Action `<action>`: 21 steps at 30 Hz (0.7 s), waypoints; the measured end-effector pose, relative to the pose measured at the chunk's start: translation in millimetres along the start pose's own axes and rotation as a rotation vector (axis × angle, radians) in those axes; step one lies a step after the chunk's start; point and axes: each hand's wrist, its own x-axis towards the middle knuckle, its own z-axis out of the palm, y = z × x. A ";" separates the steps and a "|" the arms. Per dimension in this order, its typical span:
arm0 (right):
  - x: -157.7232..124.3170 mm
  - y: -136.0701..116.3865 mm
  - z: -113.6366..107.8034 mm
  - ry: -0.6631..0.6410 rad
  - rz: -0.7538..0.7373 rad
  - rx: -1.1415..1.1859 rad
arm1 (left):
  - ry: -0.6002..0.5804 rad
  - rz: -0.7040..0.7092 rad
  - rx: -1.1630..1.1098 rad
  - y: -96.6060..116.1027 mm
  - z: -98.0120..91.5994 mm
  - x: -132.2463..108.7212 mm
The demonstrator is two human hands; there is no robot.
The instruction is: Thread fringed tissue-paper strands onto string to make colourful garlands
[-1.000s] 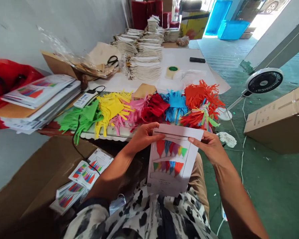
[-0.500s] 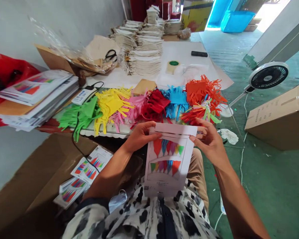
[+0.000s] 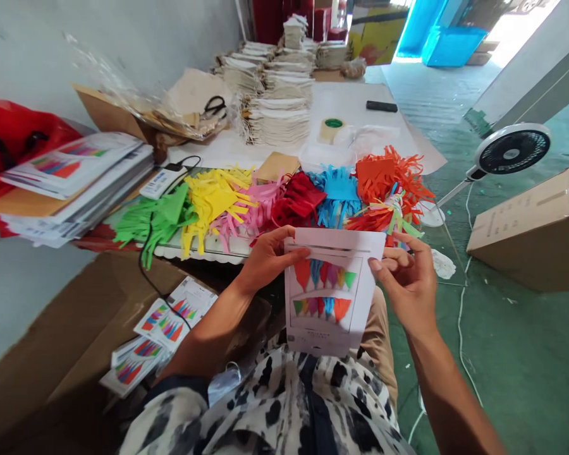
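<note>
A white printed packet [image 3: 327,338], showing two rows of coloured tassel garlands, is held up in front of my lap. My left hand [image 3: 271,259] pinches its upper left edge between thumb and fingers. On the opposite side, my right hand [image 3: 410,278] grips the upper right edge, thumb in front and fingers behind. Just beyond the packet, fringed paper bundles lie along the table's front: green [image 3: 159,212], yellow [image 3: 213,196], pink [image 3: 253,208], dark red [image 3: 296,199], blue [image 3: 337,193] and orange [image 3: 384,170]. A multicoloured striped bundle [image 3: 393,205] rests by the orange one.
Stacks of white tied bundles [image 3: 277,117] fill the table's back. Tape [image 3: 332,126], scissors [image 3: 215,106] and a black object [image 3: 382,106] lie there. Printed sheets [image 3: 76,164] are piled left. More packets [image 3: 171,316] sit in a carton below. A fan [image 3: 512,150] and box [image 3: 531,221] stand right.
The packet has shifted slightly right and up, its lower end rising from my lap. My right hand has moved a little right and down, still gripping the edge.
</note>
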 end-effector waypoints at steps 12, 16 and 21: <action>2.3 18.7 -30.4 -0.337 0.076 -0.072 | -0.269 -0.048 0.091 2.2 -5.1 -5.0; 3.7 14.2 -25.4 -0.412 -0.030 -0.127 | -0.294 -0.035 0.129 -10.9 -9.7 -2.9; 5.4 9.5 -23.2 -0.496 -0.164 -0.145 | -0.307 -0.067 0.115 -11.8 -14.9 -3.8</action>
